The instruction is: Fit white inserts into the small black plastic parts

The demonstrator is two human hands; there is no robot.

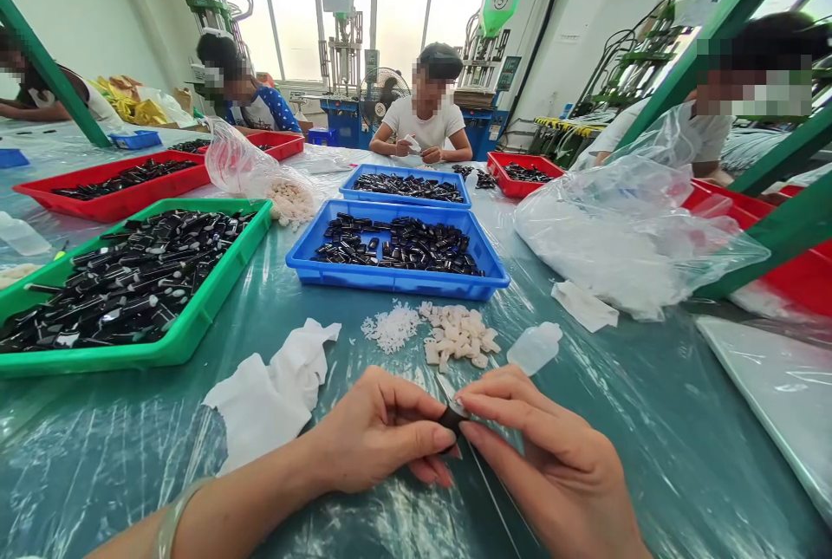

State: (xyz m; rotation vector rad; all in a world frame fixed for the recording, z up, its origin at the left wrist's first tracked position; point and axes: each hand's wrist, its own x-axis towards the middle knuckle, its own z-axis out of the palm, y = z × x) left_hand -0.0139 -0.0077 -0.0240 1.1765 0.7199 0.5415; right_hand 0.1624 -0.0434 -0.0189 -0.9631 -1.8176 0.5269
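Observation:
My left hand [390,433] is closed, its thumb and forefinger pinching a small black plastic piece [453,420]. My right hand [552,455] meets it there, thumb and fingertips pressed together at the piece's right end. A slim, pointed metal tool [445,386], which looks like tweezers, sticks out beyond the right fingertips, and its thin shanks run back under that hand. Fingers partly cover both the piece and the tool. Just past the hands lie a heap of beige chunks [458,335], a heap of small white bits [392,327] and a translucent bottle [536,347].
Blue trays [396,284] of black pieces stand ahead. A green tray [214,316] is at left, with red trays [117,205] behind. A white cloth [273,394] lies near my left arm. A plastic bag [624,230] and green frame bars [689,82] are at right. Several people sit around.

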